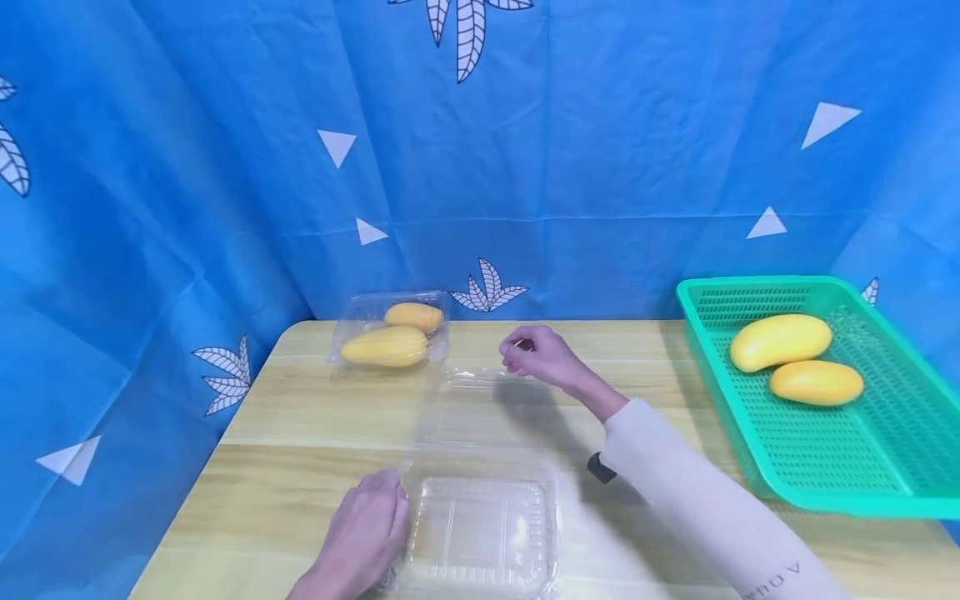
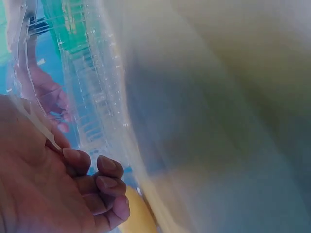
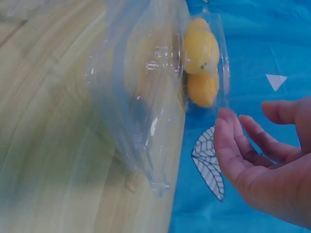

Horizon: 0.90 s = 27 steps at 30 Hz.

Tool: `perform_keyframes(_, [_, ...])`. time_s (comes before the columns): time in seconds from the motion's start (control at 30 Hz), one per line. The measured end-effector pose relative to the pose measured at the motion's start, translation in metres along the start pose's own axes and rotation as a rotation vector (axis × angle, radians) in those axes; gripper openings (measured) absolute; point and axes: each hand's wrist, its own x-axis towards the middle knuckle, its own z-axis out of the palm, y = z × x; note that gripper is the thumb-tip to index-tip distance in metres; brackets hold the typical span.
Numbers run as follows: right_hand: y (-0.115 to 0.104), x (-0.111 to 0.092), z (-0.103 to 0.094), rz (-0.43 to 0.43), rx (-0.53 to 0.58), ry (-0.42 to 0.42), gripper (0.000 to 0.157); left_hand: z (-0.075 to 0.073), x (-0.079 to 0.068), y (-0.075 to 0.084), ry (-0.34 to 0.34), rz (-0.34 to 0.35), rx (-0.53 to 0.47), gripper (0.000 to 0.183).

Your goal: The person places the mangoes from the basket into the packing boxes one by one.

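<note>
A clear plastic clamshell container (image 1: 553,533) lies opened out at the front of the table, its lid (image 1: 468,417) spread toward the back. My left hand (image 1: 360,533) holds the container's left edge; in the left wrist view, the clear rim (image 2: 46,131) runs between its curled fingers. Above the far edge of the lid is my right hand (image 1: 543,358). The right wrist view shows that hand's fingers (image 3: 228,145) loosely bent, thumb apart, with nothing between them. Beyond the lid, two yellow mangoes (image 1: 386,346) sit inside another clear container (image 1: 442,354).
At the right of the table stands a green plastic basket (image 1: 832,450) with two more mangoes (image 1: 780,342) in it. A blue curtain (image 1: 600,167) with white leaves and triangles hangs along the back and left. A small black object (image 1: 600,468) shows below the right sleeve.
</note>
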Motion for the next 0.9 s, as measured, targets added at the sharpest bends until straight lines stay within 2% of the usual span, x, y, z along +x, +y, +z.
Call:
perform_keyframes(0.17, [-0.009,-0.014,-0.01,-0.067,-0.166,-0.003,0.028,0.006,0.008,0.011,0.002,0.004,0.003,0.03])
perform_keyframes(0.37, [-0.022,-0.032,-0.031,-0.152,-0.312,0.028,0.023,0.014,0.03,0.023,0.041,0.061,-0.004,0.027])
perform_keyframes(0.6, [-0.035,-0.047,-0.061,-0.219,-0.379,0.022,0.023,0.024,0.053,0.031,0.058,0.053,0.01,0.029])
perform_keyframes(0.77, [-0.04,-0.063,-0.086,-0.245,-0.431,0.046,0.023,0.027,0.071,0.034,0.091,0.091,0.029,0.027])
perform_keyframes(0.9, [-0.043,-0.073,-0.104,-0.299,-0.507,0.054,0.023,0.028,0.084,0.032,0.115,0.114,0.013,0.026])
